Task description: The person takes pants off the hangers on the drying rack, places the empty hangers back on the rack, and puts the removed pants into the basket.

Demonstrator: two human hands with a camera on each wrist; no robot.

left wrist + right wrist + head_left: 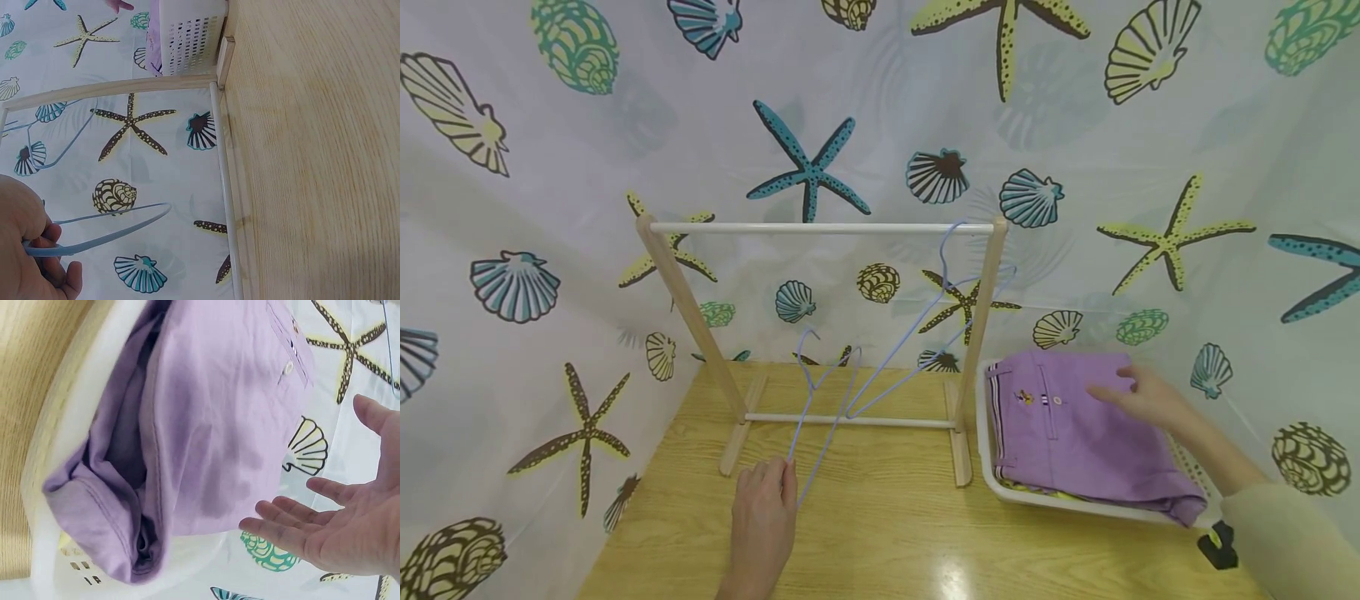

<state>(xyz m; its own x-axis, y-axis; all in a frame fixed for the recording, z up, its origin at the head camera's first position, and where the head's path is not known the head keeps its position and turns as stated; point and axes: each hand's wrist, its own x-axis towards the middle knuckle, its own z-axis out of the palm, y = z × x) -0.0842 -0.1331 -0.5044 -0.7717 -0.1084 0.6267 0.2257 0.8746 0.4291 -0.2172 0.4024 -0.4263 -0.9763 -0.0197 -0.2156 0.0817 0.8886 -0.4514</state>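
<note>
My left hand [763,521] grips one end of a thin light-blue clothes hanger [81,247], its hook pointing up in front of the rack in the head view. Over at the right, folded purple trousers [1090,433] lie on top in a white basket, with a button and a small embroidered figure showing. My right hand [1150,404] is just above their right side, fingers spread and holding nothing. In the right wrist view the palm and fingers are beside the trousers [212,425], and a folded leg hangs over the basket's rim.
A wooden rack with a white top rail [820,228] stands on the wood-grain table [880,533]. A second blue hanger [901,344] hangs near its right post. The white basket [194,44] sits right of the rack. A shell-and-starfish curtain [880,108] surrounds the table.
</note>
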